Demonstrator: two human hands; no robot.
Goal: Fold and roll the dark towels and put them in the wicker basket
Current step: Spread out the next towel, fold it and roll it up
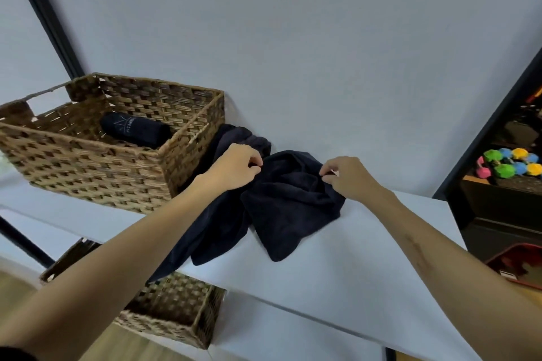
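A crumpled dark towel (289, 205) lies on the white shelf top (366, 258) against the wall, to the right of the wicker basket (96, 167). My left hand (234, 168) pinches its upper left edge, and my right hand (349, 177) pinches its upper right edge. A second dark towel (211, 231) lies under and left of it, between the first towel and the basket, hanging over the shelf's front edge. Inside the basket rests one rolled dark towel (135, 129) with a light logo.
A second wicker basket (173, 313) sits on a lower shelf below. At the right, a dark rack holds colourful dumbbells (510, 165) and a red bin (519, 265). The wall stands right behind the towels.
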